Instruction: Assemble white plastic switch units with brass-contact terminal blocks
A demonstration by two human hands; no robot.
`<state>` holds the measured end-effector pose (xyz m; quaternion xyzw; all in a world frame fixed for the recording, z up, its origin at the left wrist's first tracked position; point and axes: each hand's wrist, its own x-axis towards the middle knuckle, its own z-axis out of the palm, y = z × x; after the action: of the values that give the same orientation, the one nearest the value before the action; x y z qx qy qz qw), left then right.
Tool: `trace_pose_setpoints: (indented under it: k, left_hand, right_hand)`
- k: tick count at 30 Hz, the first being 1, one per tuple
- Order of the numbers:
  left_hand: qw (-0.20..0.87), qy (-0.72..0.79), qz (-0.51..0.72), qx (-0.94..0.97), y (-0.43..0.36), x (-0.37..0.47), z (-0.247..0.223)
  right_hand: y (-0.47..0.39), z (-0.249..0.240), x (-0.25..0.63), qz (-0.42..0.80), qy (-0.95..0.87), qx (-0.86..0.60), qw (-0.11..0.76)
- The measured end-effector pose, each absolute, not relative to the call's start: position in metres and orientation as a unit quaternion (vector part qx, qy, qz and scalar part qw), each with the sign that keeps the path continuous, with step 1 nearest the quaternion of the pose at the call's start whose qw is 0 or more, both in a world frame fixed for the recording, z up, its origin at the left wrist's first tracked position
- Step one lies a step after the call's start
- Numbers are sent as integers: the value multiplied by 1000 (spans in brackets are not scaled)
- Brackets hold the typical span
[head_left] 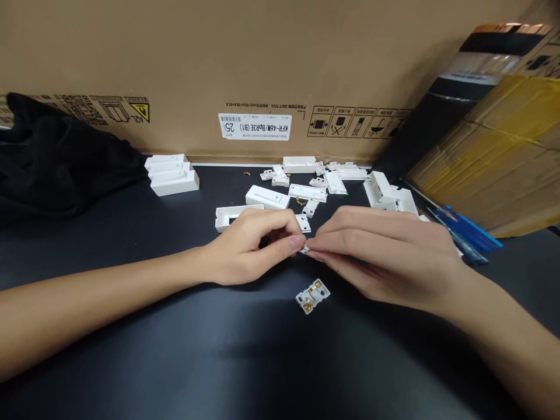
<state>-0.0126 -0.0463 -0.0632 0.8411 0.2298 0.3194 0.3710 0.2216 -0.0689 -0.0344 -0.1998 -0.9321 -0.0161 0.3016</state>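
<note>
My left hand (258, 245) and my right hand (385, 251) meet fingertip to fingertip over the dark table. Pinched between them is a small white plastic part (304, 249), mostly covered by the fingers. Closer to me lies a white switch base (312, 296) with brass contacts set in it, touched by neither hand. Just beyond my left hand sit an open white housing (236, 213) and a white cover (268, 197) with a green mark.
White covers (172, 175) are stacked at the left beside a black cloth (65, 157). Several loose white pieces (307, 192) and brass bits (300, 202) lie behind my hands. A large cardboard box (184, 70) forms the back. Blue packets (472, 230) and a taped package (499, 146) are at the right.
</note>
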Motion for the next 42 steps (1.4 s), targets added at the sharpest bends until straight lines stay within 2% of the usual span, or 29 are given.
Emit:
trace_pose_setpoints:
  k: [18, 28, 31, 34, 38, 42]
  left_hand:
    - [531, 201, 289, 771, -43, -14, -62]
    - [578, 204, 280, 739, -41, -13, -63]
    - [544, 208, 266, 768, -40, -12, -62]
    - [447, 227, 249, 828, -45, -11, -63]
    - [298, 246, 235, 892, -59, -10, -68]
    - [243, 195, 228, 923, -64, -10, -73]
  right_hand:
    - [-72, -32, 222, 2, -931, -249, 268]
    - [-71, -34, 220, 37, -928, -251, 272]
    - [-71, -32, 220, 63, -927, -255, 267]
    - [-71, -27, 224, 103, -927, -259, 251]
    - [-72, -21, 233, 160, -935, -261, 181]
    - [-75, -24, 237, 207, -939, -252, 108]
